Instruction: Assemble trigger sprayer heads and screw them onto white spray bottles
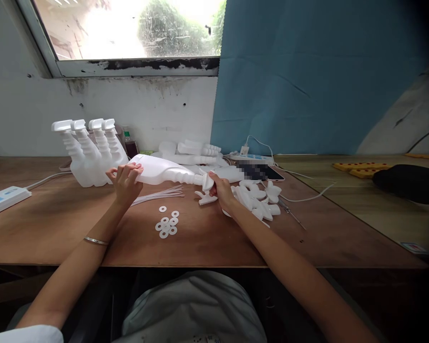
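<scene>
A white plastic spray bottle lies tilted in the air across my two hands, its neck toward the right. My left hand grips the base end. At the neck, my right hand is closed around a white trigger spray head that meets the bottle's mouth. Thin white dip tubes lie below the bottle. Flat white ring washers are scattered in front of me. Loose spray heads are piled beside my right hand.
Several bottles with heads stand at back left. More bottles lie by the wall. A tablet, a screwdriver and a white cable lie right. A power strip sits at the left edge.
</scene>
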Available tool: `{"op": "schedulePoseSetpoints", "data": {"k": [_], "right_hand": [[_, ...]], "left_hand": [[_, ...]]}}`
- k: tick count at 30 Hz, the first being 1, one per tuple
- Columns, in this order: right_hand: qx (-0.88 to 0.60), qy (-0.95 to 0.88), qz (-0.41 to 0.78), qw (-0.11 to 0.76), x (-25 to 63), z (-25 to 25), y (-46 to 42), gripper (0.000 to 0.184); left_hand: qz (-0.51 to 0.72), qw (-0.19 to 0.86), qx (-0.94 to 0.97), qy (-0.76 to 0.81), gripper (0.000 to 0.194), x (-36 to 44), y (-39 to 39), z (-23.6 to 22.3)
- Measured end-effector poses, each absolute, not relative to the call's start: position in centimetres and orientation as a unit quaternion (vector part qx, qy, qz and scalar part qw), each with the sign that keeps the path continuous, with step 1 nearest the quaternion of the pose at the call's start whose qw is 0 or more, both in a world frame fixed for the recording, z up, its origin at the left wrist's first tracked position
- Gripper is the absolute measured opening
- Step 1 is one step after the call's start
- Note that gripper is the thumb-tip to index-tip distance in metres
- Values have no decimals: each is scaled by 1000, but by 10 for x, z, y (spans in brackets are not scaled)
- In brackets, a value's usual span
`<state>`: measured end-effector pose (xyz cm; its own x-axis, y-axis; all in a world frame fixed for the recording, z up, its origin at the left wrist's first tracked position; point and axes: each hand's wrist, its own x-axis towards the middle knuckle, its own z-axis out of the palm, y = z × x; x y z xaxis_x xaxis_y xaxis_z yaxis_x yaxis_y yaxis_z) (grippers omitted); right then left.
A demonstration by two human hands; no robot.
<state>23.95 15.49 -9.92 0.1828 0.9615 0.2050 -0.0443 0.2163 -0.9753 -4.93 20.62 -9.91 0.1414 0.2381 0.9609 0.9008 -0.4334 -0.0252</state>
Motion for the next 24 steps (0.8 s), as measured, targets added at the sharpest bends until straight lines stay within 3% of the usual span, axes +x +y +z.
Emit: {"op": "schedulePoseSetpoints", "data": {"k": [11, 17, 24], "right_hand": [[-306, -570, 290, 705, 227, -87, 137, 48], [-278, -433, 305, 801, 214, -59, 143, 35], [-362, -339, 319, 808, 195, -26, 186, 34]], "left_hand": [[-476, 334, -723, -374, 5, -32, 190, -94], [-475, 328, -766, -284, 7, -6, 173, -100], [-494, 259, -777, -293, 16, 1, 176, -109]]}}
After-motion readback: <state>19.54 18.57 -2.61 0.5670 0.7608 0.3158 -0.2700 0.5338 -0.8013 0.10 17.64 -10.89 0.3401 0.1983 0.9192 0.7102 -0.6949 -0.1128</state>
